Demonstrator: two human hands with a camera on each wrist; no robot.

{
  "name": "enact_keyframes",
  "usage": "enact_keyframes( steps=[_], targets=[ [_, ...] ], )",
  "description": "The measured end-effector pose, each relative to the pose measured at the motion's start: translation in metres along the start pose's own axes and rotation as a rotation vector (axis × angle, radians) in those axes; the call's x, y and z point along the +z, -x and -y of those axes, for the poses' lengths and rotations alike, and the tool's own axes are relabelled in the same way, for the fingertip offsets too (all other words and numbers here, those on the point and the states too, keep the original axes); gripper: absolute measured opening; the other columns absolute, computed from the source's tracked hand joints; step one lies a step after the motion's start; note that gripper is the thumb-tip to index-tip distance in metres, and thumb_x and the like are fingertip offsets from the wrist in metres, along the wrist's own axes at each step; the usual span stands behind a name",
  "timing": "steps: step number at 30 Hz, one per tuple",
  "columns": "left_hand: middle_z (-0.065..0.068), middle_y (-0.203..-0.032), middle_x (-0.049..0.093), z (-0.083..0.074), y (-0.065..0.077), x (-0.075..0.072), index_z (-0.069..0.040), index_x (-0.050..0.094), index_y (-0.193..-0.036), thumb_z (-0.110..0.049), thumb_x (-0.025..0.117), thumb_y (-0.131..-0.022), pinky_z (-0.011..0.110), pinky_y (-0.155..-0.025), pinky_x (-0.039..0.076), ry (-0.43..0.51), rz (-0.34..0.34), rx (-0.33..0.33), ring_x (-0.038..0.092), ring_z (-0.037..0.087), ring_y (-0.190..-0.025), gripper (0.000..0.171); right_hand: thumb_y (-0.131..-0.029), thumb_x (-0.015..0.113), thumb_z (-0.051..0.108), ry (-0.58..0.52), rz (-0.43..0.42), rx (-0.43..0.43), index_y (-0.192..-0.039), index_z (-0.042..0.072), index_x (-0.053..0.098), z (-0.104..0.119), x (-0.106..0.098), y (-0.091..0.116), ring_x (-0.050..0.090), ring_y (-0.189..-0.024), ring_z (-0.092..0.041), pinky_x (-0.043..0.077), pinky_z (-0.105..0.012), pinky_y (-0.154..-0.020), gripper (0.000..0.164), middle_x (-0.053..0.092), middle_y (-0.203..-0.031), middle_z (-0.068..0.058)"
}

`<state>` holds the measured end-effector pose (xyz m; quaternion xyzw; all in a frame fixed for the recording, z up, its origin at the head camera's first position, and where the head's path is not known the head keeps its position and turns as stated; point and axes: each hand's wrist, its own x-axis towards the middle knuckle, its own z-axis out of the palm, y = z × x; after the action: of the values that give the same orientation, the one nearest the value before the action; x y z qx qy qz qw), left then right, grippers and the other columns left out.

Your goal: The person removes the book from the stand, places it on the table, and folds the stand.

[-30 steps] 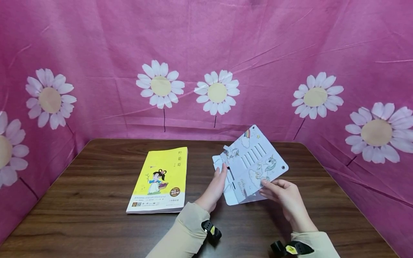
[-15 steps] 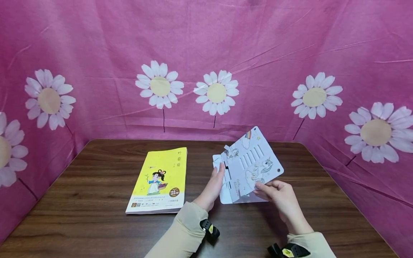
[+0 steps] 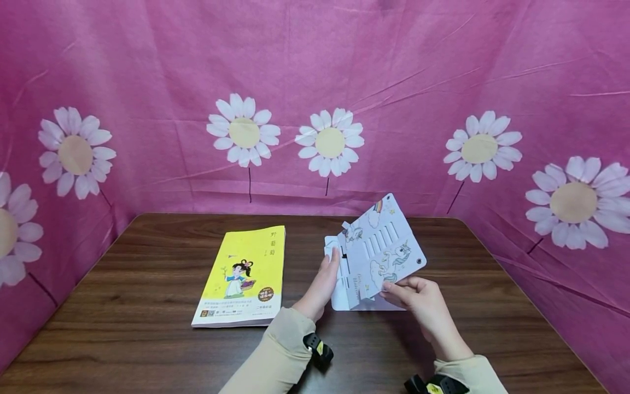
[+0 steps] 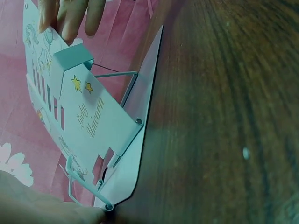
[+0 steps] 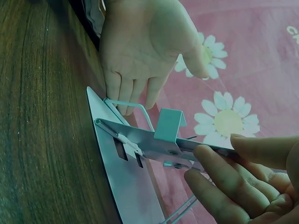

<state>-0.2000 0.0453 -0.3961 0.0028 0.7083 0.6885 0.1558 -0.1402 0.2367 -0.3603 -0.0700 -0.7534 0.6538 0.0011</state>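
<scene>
A white metal book stand [image 3: 389,241] with unicorn prints stands right of centre, its slotted back panel tilted up from a flat base plate [image 5: 135,196]. My right hand [image 3: 423,306] pinches the panel's near edge between thumb and fingers. At the stand's left side, my left hand [image 3: 320,287] touches it with extended fingers. In the right wrist view the left hand's fingers [image 5: 126,91] reach down beside the base and a wire clip [image 5: 140,105]. Another view, from the left wrist, has the panel's hinge [image 4: 138,121] near the table surface.
A yellow-covered book [image 3: 241,279] lies flat to the left of my left forearm. Both rest on a dark wooden table [image 3: 138,284]. Pink cloth [image 3: 285,49] with white daisies hangs behind the table and along its sides.
My right hand has moved left with the edge of the back panel, which now stands steeper over the base. My left hand has shifted slightly left. The book stays in place.
</scene>
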Motion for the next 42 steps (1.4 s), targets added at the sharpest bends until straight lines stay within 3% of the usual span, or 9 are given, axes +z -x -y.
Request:
enact_keyframes(
  steps=[10, 21, 29, 36, 42],
  targets=[
    [0.025, -0.163, 0.016, 0.001, 0.004, 0.007, 0.000, 0.021, -0.156, -0.057, 0.038, -0.101, 0.059, -0.121, 0.015, -0.138, -0.038, 0.040, 0.015, 0.042, -0.151, 0.082, -0.092, 0.068, 0.005, 0.058, -0.037, -0.016, -0.104, -0.016, 0.066, -0.001, 0.004, 0.000, 0.073, -0.075, -0.006, 0.057, -0.019, -0.075, 0.025, 0.076, -0.079, -0.002],
    [0.026, -0.155, 0.034, 0.006, 0.009, 0.005, 0.002, 0.041, -0.148, -0.051, 0.048, -0.100, 0.058, -0.119, 0.025, -0.213, -0.073, 0.146, 0.027, 0.043, -0.147, 0.072, -0.090, 0.071, 0.008, 0.106, -0.100, -0.049, -0.102, -0.015, 0.068, 0.009, 0.006, 0.003, 0.072, -0.072, -0.002, 0.055, -0.015, -0.071, 0.026, 0.076, -0.074, 0.004],
    [0.021, -0.157, 0.035, 0.009, 0.011, 0.005, 0.000, 0.047, -0.145, -0.048, 0.062, -0.093, 0.059, -0.118, 0.026, -0.267, -0.047, 0.239, 0.026, 0.041, -0.148, 0.073, -0.089, 0.074, 0.019, 0.276, -0.173, -0.076, -0.100, -0.007, 0.073, 0.017, 0.012, 0.008, 0.069, -0.076, 0.004, 0.049, -0.012, -0.072, 0.028, 0.078, -0.084, -0.007],
    [0.013, -0.153, 0.045, 0.008, 0.017, 0.006, -0.002, 0.052, -0.142, -0.037, 0.078, -0.083, 0.056, -0.121, 0.022, -0.236, -0.020, 0.304, 0.022, 0.038, -0.151, 0.073, -0.088, 0.075, 0.022, 0.391, -0.224, -0.169, -0.092, 0.002, 0.077, 0.022, 0.017, 0.010, 0.062, -0.071, 0.005, 0.044, -0.020, -0.062, 0.021, 0.077, -0.079, -0.004],
    [0.008, -0.149, 0.051, 0.006, 0.022, 0.008, -0.009, 0.055, -0.141, -0.028, 0.083, -0.081, 0.051, -0.119, 0.030, -0.184, -0.009, 0.387, 0.035, 0.031, -0.146, 0.069, -0.087, 0.076, 0.020, 0.410, -0.236, -0.235, -0.089, 0.003, 0.078, 0.024, 0.024, 0.011, 0.059, -0.068, 0.003, 0.045, -0.020, -0.060, 0.017, 0.077, -0.080, -0.007]
  ],
)
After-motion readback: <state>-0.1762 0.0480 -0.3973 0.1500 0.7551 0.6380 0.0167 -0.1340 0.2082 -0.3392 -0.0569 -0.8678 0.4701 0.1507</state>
